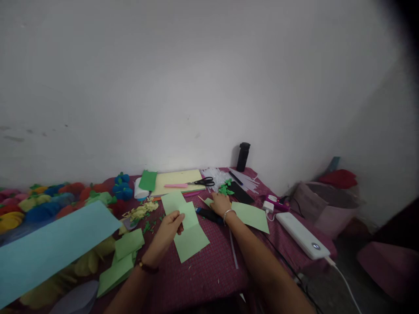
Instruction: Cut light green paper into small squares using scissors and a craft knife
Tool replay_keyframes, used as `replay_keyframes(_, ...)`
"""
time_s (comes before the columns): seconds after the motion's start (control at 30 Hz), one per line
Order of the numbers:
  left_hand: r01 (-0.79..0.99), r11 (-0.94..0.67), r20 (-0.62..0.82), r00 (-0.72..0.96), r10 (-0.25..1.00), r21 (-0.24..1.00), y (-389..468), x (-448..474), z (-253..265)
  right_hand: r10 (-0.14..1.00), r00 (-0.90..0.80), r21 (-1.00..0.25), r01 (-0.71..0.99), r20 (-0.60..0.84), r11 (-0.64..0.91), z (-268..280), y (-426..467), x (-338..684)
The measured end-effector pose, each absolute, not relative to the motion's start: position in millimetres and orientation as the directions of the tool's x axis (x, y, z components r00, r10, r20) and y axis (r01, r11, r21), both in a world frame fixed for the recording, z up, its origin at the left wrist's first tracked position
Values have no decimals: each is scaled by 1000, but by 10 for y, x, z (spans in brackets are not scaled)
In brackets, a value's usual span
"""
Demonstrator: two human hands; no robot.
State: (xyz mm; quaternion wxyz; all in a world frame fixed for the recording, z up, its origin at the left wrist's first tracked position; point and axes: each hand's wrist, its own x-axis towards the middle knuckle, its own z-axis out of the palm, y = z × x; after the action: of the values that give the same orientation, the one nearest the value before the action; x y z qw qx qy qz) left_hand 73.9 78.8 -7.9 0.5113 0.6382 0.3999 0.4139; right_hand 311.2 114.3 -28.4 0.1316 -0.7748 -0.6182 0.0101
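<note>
My left hand (170,222) pinches the edge of a pale green paper sheet (193,242), creased into sections and lying partly over the tablecloth. Farther right, my right hand (220,203) reaches down with curled fingers beside a small pale green paper corner and a thin pinkish stick (200,198). What its fingertips hold, if anything, is hidden. Just under that wrist lies a dark tool with a blue end (207,214). Another pale green sheet (250,216) rests to the right of the wrist. Folded pale green papers (127,244) lie left of my left forearm.
Black scissors (204,181) lie on a pale yellow pad (176,178) at the back. Colourful paper pumpkins (70,192) and a blue sheet (59,248) fill the left side. A black bottle (242,157), dark phone (241,192) and white power bank (303,235) are on the right.
</note>
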Motion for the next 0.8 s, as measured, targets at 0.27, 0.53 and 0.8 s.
replay_keyframes(0.27, 129, -190, 138, 330, 934, 973, 817, 732, -115, 964, 256, -189, 952, 69, -239, -253, 1174, 3213)
replay_keyframes(0.53, 67, -168, 139, 316, 938, 984, 731, 733, -3, 972, 237, -239, 943, -2, -230, -266, 1212, 3254)
replay_keyframes(0.8, -33, -96, 101, 238, 966, 995, 769, 742, -38, 962, 230, -420, 895, 144, -151, -65, 1101, 3181)
